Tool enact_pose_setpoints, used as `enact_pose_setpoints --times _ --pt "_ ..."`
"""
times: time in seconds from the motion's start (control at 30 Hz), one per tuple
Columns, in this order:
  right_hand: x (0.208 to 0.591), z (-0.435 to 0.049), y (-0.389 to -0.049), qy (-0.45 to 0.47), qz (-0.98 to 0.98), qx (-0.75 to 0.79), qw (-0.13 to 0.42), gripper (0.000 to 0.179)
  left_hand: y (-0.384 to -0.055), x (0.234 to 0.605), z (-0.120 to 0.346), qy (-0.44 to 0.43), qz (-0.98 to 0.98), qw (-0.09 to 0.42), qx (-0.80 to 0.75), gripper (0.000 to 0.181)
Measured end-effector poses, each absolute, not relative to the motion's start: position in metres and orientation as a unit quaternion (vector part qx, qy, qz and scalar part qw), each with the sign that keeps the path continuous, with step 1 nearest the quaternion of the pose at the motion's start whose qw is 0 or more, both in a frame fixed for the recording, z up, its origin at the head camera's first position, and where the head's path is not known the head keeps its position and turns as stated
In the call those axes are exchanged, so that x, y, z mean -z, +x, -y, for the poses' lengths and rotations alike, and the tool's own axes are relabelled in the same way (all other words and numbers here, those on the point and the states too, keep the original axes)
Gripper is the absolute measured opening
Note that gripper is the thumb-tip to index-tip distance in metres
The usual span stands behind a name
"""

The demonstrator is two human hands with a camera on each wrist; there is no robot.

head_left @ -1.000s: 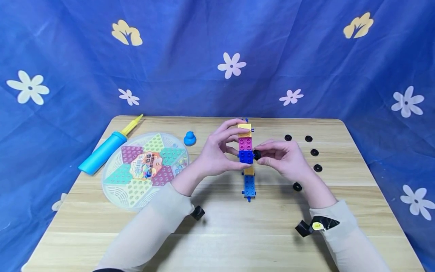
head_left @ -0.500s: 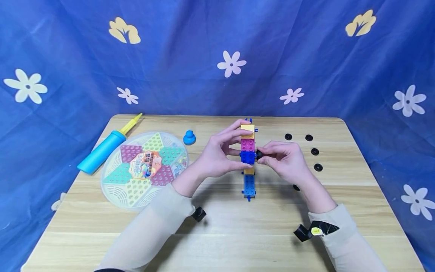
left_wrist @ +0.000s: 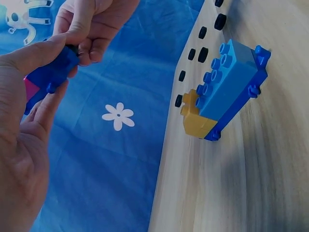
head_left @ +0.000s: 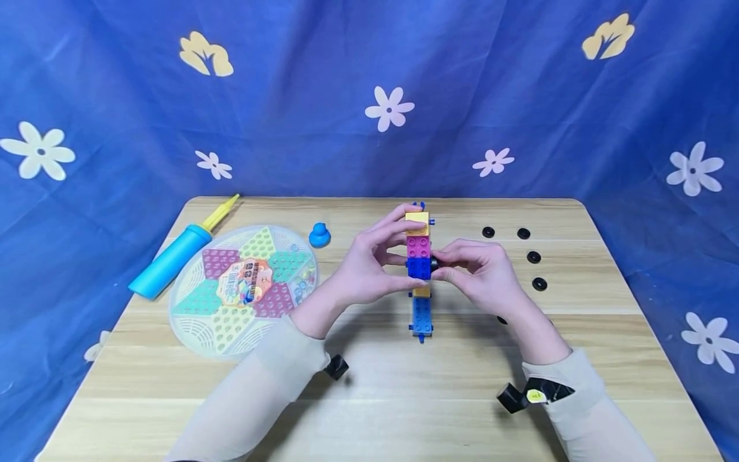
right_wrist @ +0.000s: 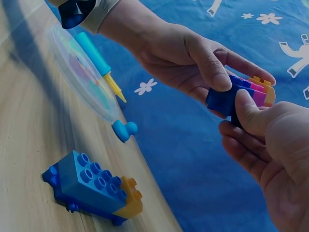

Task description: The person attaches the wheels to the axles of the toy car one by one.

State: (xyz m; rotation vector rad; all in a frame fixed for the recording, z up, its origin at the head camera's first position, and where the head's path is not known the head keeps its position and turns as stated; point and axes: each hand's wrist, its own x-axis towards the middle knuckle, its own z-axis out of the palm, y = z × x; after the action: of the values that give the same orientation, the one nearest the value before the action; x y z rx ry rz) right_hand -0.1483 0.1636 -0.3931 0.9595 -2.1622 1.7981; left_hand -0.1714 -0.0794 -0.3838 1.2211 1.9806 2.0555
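My left hand (head_left: 366,266) holds a toy block car (head_left: 418,268) above the table, fingers at its yellow far end and thumb at its dark blue near end. Pink studded bricks make up its middle. At the car's right side, my right hand (head_left: 487,273) pinches a black toy wheel (head_left: 434,263) against the dark blue end. In the right wrist view the thumb largely covers that wheel (right_wrist: 235,118). A second block car (head_left: 422,314), light blue and yellow on a dark blue wheel-less base, stands on the table below; the left wrist view shows its studs and axle pegs.
Several loose black wheels (head_left: 534,257) lie on the right of the table; one is mostly hidden by my right forearm. To the left are a round Chinese checkers board (head_left: 193,333), a blue hand pump (head_left: 170,261) with a yellow nozzle, and a small blue knobbed piece (head_left: 320,235).
The black wheel in my right hand has moved left, closer against the car's side. My left hand keeps its hold. The forearm covers more of one loose wheel.
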Motion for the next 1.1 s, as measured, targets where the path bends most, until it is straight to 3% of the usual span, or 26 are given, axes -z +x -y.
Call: enact_pose_setpoints --times 1.1 --pt "0.4020 -0.1738 -0.1439 0.311 0.719 -0.618 0.063 0.034 -0.1762 0.3893 0.0815 0.423 -0.671 -0.009 -0.609 0.087"
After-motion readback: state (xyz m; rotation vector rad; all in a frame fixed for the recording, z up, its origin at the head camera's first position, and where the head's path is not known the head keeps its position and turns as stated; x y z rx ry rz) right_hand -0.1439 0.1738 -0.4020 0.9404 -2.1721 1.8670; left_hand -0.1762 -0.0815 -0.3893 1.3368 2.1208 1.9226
